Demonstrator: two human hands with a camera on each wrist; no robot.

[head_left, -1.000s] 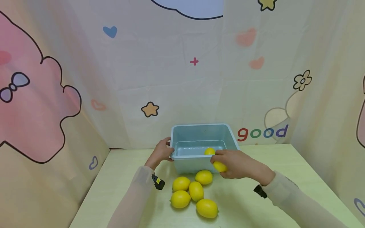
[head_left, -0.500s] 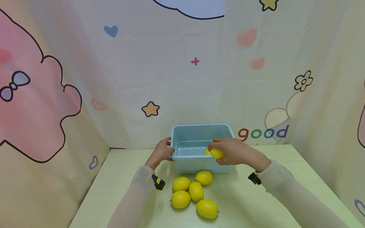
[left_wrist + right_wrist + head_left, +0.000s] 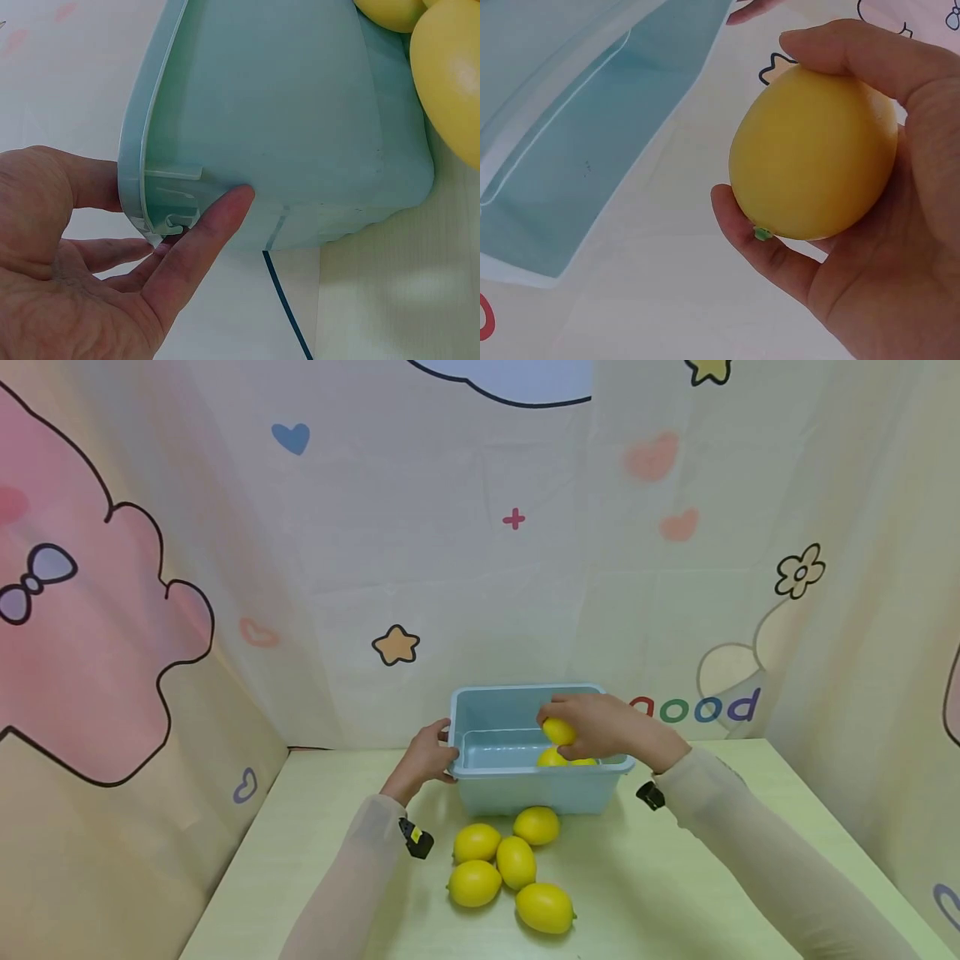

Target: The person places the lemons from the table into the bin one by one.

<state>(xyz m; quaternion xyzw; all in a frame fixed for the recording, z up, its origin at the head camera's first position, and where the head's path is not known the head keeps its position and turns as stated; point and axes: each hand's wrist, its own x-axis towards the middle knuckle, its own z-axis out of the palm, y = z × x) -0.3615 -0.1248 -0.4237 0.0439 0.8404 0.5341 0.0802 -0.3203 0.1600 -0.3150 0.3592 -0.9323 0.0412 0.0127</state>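
My left hand [image 3: 426, 757] grips the left rim of a light blue plastic bin [image 3: 510, 792]. In the left wrist view, one finger lies along the outside wall while others wrap the rim's corner. Over the right part of the bin, my right hand [image 3: 603, 725] holds a yellow lemon [image 3: 558, 731] between thumb and fingers. The right wrist view shows the green stem tip of this held lemon [image 3: 814, 154]. Below the hand, two lemons lie inside the bin, one lemon [image 3: 552, 758] plainer to see and the other partly hidden by the front rim.
Several lemons sit grouped on the pale table [image 3: 315, 860] in front of the bin, the nearest lemon [image 3: 545, 908] a little apart. A printed curtain [image 3: 480, 593] hangs right behind the bin and along both sides.
My right hand has carried its lemon from in front of the bin, up over the front rim and inward. A second lemon in the bin has come into sight. The left hand stays put.
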